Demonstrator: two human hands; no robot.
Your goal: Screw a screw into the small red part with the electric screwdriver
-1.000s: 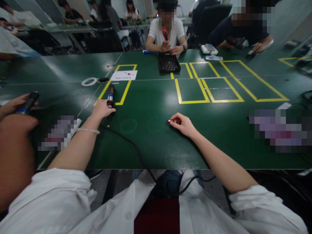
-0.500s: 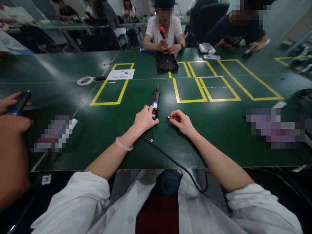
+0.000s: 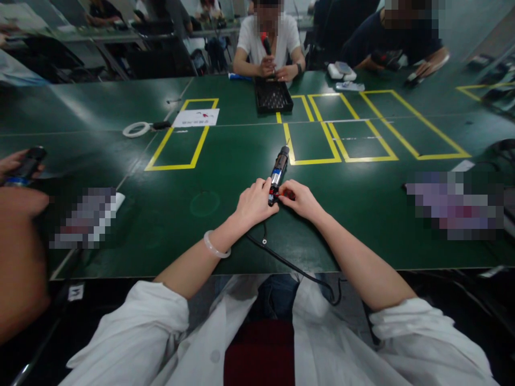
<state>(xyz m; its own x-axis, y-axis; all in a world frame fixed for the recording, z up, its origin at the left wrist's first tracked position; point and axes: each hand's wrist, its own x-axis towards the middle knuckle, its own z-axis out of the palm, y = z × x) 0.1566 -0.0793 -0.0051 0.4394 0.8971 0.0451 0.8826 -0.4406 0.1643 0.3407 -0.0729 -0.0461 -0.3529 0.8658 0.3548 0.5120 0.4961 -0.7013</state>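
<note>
My left hand [image 3: 257,201] is closed around the rear of an electric screwdriver [image 3: 278,170], which has a black nose, a silver and blue band and a thin bit pointing away from me. My right hand [image 3: 300,198] pinches a small red-and-black part [image 3: 287,194], mostly hidden by the fingers, against the right side of the screwdriver's rear end. Whether the part is seated there I cannot tell. A black cable [image 3: 293,264] runs from below my left hand over the table's front edge. Beside it hangs a thin lead with a ring terminal [image 3: 264,242].
Yellow tape rectangles [image 3: 193,161] mark the green table [image 3: 169,214]. A black tray [image 3: 289,104] stands before a person opposite. Further left lie a white paper [image 3: 197,117] and a white coil [image 3: 137,130]. Blurred-out flat items flank me, and another person's hand [image 3: 24,166] is at far left.
The screwdriver and my left hand have shifted right, and the tool has tilted rightward. My right hand's small part, apart from the tool before, is now up against it.
</note>
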